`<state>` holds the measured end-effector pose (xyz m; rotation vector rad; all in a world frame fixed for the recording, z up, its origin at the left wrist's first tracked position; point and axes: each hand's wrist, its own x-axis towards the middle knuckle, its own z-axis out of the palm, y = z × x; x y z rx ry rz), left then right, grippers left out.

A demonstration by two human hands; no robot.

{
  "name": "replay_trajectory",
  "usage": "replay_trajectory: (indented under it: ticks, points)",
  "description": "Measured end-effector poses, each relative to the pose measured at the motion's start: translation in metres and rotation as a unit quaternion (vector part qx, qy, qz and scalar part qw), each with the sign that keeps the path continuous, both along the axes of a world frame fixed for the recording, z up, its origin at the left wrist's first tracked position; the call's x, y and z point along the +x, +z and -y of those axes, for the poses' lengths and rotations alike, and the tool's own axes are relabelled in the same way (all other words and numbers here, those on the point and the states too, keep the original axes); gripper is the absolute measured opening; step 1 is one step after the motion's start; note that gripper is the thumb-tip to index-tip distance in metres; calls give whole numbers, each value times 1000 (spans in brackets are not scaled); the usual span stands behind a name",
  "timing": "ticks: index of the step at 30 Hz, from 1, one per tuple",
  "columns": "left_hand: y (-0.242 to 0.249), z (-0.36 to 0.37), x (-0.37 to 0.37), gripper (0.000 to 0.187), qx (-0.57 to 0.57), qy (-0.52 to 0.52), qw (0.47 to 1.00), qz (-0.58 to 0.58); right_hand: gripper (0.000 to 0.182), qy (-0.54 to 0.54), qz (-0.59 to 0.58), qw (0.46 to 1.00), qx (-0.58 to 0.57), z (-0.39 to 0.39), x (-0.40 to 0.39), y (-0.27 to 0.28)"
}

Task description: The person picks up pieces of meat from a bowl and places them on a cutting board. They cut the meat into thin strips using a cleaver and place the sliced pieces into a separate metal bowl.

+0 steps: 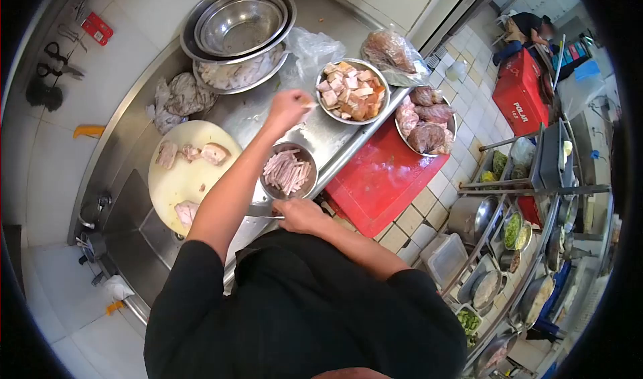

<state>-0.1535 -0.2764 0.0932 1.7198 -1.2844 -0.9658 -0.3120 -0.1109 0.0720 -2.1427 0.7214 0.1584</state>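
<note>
My left hand (290, 110) is stretched forward, its fingers closed on a small pale piece of meat beside the bowl of chunks. That steel bowl (382, 101) is heaped with cubed meat (353, 89). Low in front of my body, my right hand (299, 215) grips a knife (260, 211), its blade pointing left. Just beyond the knife stands a smaller steel bowl (266, 190) of meat cut into strips (287, 172). On the round cutting board (191, 208) to the left lie several meat pieces (214, 153).
Nested steel bowls (239, 24) stand at the back by a plastic bag (313, 54). A red board (375, 184) and a bowl of large meat pieces (429, 121) are right of the steel counter. Shelves of food trays line the right; a person (529, 30) bends over farther back.
</note>
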Motion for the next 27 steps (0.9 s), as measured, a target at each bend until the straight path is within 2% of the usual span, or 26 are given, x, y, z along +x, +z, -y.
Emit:
replay_trajectory:
  ticks: [2, 5, 6, 7, 9, 10, 12, 13, 15, 17, 18, 19, 21, 22, 23, 25, 27]
  points:
    - [-8, 51, -37, 13, -10, -37, 998, 50, 36, 2, -15, 1000, 10, 5, 2, -11]
    - [-24, 105, -77, 32, -13, -31, 999, -14, 42, 14, -23, 999, 24, 10, 3, -7]
    - [-23, 112, -86, 36, -25, -10, 999, -34, 34, 8, -24, 999, 38, 12, 3, 3]
    - [-23, 114, -91, 39, -36, 13, 998, -54, 35, 7, -12, 999, 31, 14, 2, -1]
    - [-24, 107, -86, 43, -88, -6, 996, -26, 37, 13, 12, 1000, 20, 12, 2, -11]
    - [-21, 98, -76, 45, -111, -6, 994, -10, 42, 2, -25, 999, 41, 15, 4, -3]
    - [-17, 55, -55, 43, -163, -20, 986, -9, 43, 5, -88, 994, 57, 17, 12, -8]
    - [-16, 19, -36, 41, -181, -18, 983, -1, 40, 25, -19, 998, 48, 16, 9, -29]
    - [-2, -58, 6, 36, -203, -35, 977, -58, 38, 14, 67, 997, 44, 18, 10, -33]
    - [26, -140, 51, 31, -179, 21, 983, -28, 36, 4, 36, 995, 97, 22, 12, -19]
    - [14, -172, 77, 30, -180, 81, 977, -77, 35, -22, 25, 991, 133, 23, 13, -19]
    - [6, -206, 103, 30, -180, 143, 973, -31, 36, -35, 6, 986, 164, 23, 14, -18]
    - [-6, -267, 152, 39, -66, 296, 951, 51, 37, -64, -58, 971, 225, 25, 21, -3]
    - [-1, -290, 166, 47, 56, 313, 935, 155, 37, -49, -49, 980, 187, 24, 24, -7]
    - [3, -308, 175, 55, 179, 321, 894, 255, 37, -34, -39, 987, 151, 23, 26, -16]
    - [-19, -342, 175, 61, 207, 220, 886, 353, 36, -21, -33, 994, 107, 18, 32, -20]
    - [-38, -354, 177, 63, 191, 175, 903, 343, 34, -22, -39, 995, 91, 14, 40, -18]
